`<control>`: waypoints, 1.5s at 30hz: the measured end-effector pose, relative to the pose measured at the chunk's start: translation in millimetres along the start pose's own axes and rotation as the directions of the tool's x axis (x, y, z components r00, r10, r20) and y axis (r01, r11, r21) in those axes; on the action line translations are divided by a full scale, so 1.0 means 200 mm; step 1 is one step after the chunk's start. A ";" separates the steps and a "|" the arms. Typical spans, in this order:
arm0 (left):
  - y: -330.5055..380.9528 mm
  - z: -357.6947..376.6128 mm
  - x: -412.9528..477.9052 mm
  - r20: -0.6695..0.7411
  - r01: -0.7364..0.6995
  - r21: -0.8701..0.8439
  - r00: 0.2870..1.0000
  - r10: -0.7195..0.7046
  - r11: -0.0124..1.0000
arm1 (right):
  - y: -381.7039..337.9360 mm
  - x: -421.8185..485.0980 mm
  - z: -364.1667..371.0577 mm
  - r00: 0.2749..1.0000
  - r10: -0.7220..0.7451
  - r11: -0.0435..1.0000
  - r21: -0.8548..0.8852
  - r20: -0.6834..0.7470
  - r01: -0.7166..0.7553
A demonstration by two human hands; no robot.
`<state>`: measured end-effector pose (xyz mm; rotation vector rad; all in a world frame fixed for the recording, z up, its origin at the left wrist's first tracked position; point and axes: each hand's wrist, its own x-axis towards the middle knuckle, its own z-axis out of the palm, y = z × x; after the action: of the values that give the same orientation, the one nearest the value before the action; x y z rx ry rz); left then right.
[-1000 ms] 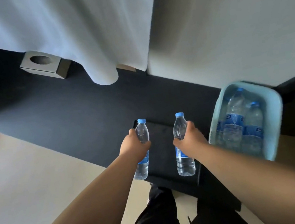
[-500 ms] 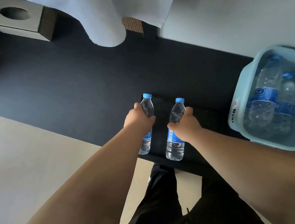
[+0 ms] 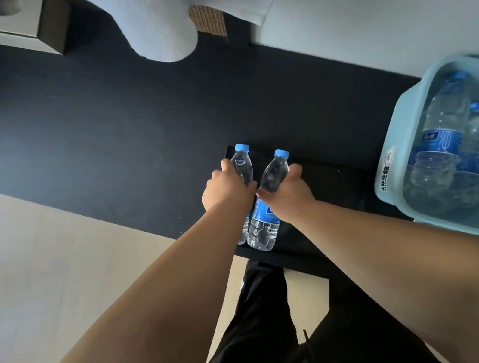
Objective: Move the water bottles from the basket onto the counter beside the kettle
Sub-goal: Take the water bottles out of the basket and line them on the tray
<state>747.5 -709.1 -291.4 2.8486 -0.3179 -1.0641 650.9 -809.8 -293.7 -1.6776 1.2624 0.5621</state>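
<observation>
Much of the left bottle point(image 3: 245, 166) hides behind the left hand point(image 3: 227, 192) curled round it, the right hand point(image 3: 289, 195) wraps the right bottle point(image 3: 264, 215); both near upright, caps topmost

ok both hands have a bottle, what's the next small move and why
Probably stand both upright on the black tray and let go: the left hand grips the left bottle, the right hand the right bottle, tilted, both over it, and the basket holds more. No kettle is in view.
</observation>
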 end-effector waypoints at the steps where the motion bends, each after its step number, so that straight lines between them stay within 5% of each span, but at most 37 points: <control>1: -0.01 0.00 -0.01 -0.017 -0.020 0.013 1.000 0.020 1.000 | -0.01 -0.01 0.00 1.000 -0.014 1.000 -0.024 0.016 0.015; 9: -0.14 -0.01 -0.13 -0.030 -0.047 0.020 0.998 0.047 0.999 | -0.04 -0.08 -0.06 0.995 -0.013 0.978 -0.205 0.104 0.034; 16: -0.17 -0.11 -0.27 0.009 -0.066 0.122 0.998 0.065 0.990 | 0.01 -0.18 -0.23 0.971 -0.097 0.830 -0.521 0.217 0.199; 22: -0.08 -0.22 -0.38 0.058 -0.132 0.190 0.991 0.123 0.973 | 0.06 -0.29 -0.48 0.956 -0.148 0.775 -0.570 0.254 0.271; 36: 0.68 -0.18 -0.59 0.174 -0.325 0.299 0.943 0.283 0.897 | 0.38 -0.44 -1.24 0.954 -0.253 0.671 -0.682 0.159 0.291; 45: 1.13 -0.08 -0.70 0.186 -0.392 0.330 0.919 0.348 0.858 | 0.72 -0.37 -1.63 0.978 -0.180 0.740 -0.641 0.101 0.203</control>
<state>617.9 -898.8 -156.3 2.8371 -1.1363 -1.1946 438.9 -1063.7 -142.5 -2.3306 0.8876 0.9753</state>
